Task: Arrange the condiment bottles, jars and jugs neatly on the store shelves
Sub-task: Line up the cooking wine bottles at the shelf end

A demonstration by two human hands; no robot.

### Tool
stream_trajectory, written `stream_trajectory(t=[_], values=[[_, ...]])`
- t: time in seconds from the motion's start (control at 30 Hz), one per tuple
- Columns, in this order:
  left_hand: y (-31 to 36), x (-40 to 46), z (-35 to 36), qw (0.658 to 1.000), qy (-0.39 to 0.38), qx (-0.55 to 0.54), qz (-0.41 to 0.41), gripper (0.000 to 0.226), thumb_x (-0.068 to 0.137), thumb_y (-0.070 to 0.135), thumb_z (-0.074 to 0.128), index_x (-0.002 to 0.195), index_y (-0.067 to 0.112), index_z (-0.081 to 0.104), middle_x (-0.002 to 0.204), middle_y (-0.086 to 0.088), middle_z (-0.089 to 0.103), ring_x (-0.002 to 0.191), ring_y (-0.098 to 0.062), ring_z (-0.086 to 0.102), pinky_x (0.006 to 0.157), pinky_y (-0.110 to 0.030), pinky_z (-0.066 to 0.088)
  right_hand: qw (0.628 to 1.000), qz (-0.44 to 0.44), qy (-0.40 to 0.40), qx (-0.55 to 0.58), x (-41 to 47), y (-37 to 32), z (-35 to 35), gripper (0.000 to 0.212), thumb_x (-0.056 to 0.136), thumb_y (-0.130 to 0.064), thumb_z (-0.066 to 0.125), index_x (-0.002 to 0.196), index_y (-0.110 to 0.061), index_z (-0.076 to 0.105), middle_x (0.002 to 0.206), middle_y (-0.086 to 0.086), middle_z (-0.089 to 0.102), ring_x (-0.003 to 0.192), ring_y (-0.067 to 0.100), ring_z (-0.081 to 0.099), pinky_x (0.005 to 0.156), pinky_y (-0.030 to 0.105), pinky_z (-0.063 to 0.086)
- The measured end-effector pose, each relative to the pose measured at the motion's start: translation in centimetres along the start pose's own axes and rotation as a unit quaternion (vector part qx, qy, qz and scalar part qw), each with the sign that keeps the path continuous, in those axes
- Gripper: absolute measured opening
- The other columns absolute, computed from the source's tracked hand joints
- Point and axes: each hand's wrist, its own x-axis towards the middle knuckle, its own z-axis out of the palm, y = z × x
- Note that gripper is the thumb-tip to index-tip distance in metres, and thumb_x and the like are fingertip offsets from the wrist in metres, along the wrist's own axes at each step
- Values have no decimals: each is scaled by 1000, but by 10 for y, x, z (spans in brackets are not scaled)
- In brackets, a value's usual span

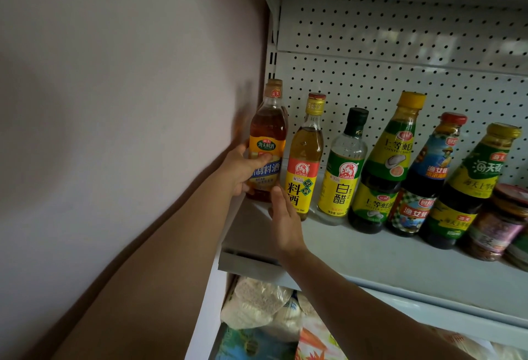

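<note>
My left hand [243, 169] grips an amber cooking-wine bottle [267, 134] with an orange label, standing at the far left end of the white shelf [400, 259]. My right hand [283, 216] reaches in with straight fingers that touch the base of the neighbouring yellow-label cooking-wine bottle [304, 165]. To the right stand a clear white-vinegar bottle [344, 168], a green-label oyster-sauce bottle [385, 165], a dark sauce bottle with a red cap [425, 179] and another dark oyster-sauce bottle [468, 188]. All stand upright in a row.
A jar with a red lid [500, 222] sits at the right edge of the row. A white pegboard back panel [400, 54] rises behind the bottles. A plain wall [128, 102] borders the shelf on the left. Bagged goods [263, 305] lie on the shelf below.
</note>
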Motion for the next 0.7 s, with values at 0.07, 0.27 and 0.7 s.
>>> stream_trajectory(t=[0.07, 0.27, 0.7], values=[[1, 2, 2, 1000, 3, -2, 2, 54, 83, 33, 78, 130, 28, 52, 120, -1, 67, 114, -31, 61, 92, -59, 48, 1000, -1, -9, -3, 0, -1, 0, 47, 105, -46, 40, 149, -28, 44, 144, -9, 53, 134, 8, 47, 118, 37, 35], [6, 9, 8, 1000, 2, -4, 10, 51, 85, 30, 77, 131, 26, 53, 113, 0, 67, 110, -31, 62, 88, -61, 51, 1000, -5, -13, -16, 0, -1, -3, 63, 90, -67, 42, 145, -38, 46, 143, -15, 52, 134, 7, 46, 117, 40, 37], [9, 38, 10, 999, -5, 30, 27, 36, 83, 34, 78, 113, 29, 57, 114, -6, 69, 101, -34, 65, 82, -63, 55, 999, -33, -17, -16, -9, -18, -1, 38, 93, -53, 49, 131, -49, 50, 140, -19, 52, 132, 5, 49, 114, 39, 43]])
